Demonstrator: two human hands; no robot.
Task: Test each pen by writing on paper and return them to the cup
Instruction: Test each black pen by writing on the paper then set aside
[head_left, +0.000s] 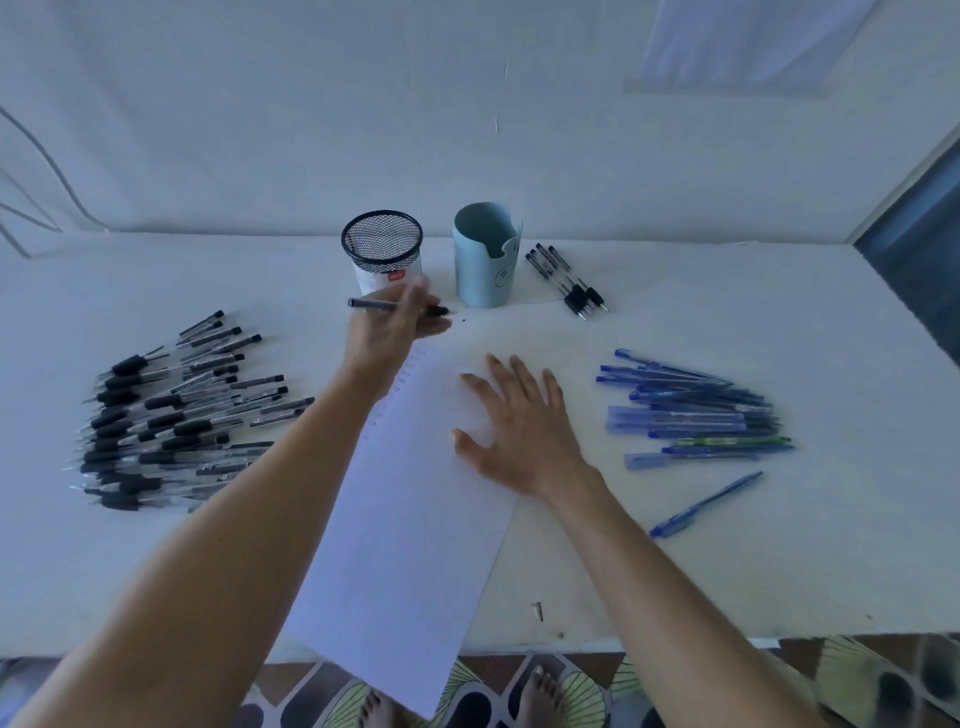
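Observation:
My left hand (392, 332) grips a black pen (371, 305) held level, just in front of the black mesh cup (382, 249). A light blue cup (485, 257) stands to the right of the mesh cup. My right hand (519, 423) lies flat with fingers spread on the right edge of the white paper (410, 519), which runs from the table's middle over the front edge. Faint marks show near the paper's top left. A large pile of black pens (171, 415) lies at the left, a pile of blue pens (696, 410) at the right.
A few black pens (569, 278) lie behind and right of the blue cup. One blue pen (704, 504) lies alone at the front right. A small dark bit (538, 610) rests near the front edge. The wall rises behind the cups. Bare feet show on the patterned floor.

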